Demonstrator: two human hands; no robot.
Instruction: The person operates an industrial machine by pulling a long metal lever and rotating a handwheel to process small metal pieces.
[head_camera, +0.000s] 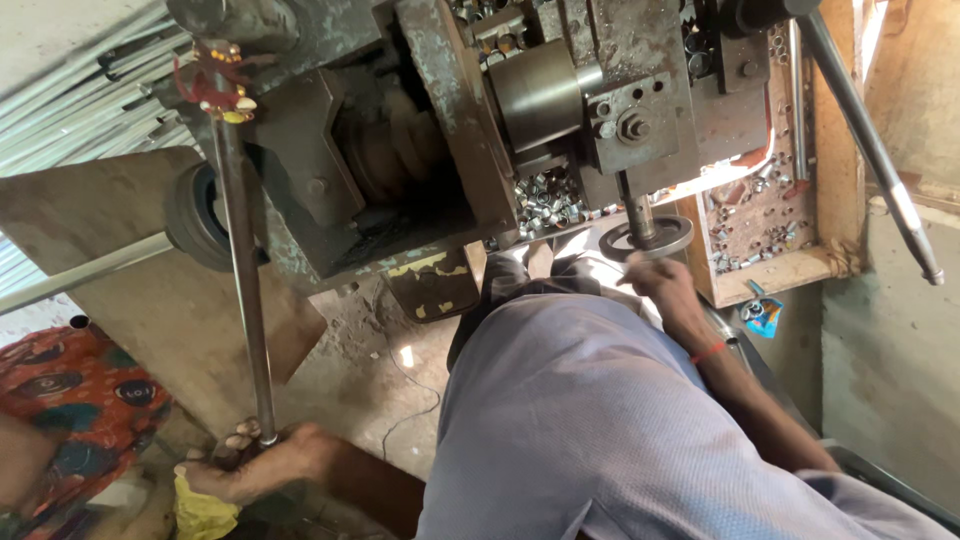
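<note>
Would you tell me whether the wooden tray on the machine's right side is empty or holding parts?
Holding parts. The wooden tray has many small metal rings scattered loosely across its floor, though it is not heaped full.

The long steel lever rod (243, 270) is dull grey and nearly upright; its lower end sits inside the closed fingers of the left hand (255, 465), and its top, tied with a red ornament, is far above that hand. The round metal handwheel (648, 240) lies flat on a short vertical shaft, its rim under the fingertips of the right hand (662, 282).
</note>
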